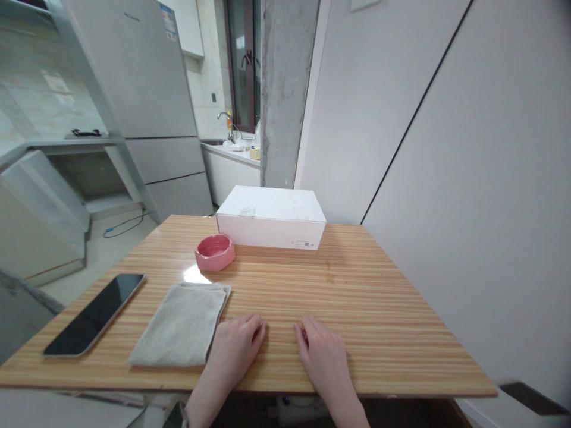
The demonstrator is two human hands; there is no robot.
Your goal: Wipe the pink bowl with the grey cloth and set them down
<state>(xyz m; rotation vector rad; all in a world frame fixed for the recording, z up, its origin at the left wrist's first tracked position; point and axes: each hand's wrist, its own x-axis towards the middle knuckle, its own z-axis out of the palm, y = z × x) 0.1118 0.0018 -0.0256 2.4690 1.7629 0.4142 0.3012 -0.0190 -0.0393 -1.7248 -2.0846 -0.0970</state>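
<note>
My left hand (235,346) lies palm down on the wooden table (379,321) near its front edge, fingers together and stretched flat, holding nothing. Its side touches the right edge of a folded grey cloth (181,326). My right hand (323,353) rests flat beside it, a short gap apart, fingers extended and empty. Beyond the cloth stands a pink ashtray (215,252). A closed white box (272,217) sits at the table's far edge. A dark phone (95,313) lies face up at the left.
A white wall runs close along the table's right side. A grey refrigerator (147,89) and a concrete pillar (285,89) stand behind the table, with a kitchen counter and sink (229,142) further back. A cable lies on the floor at left.
</note>
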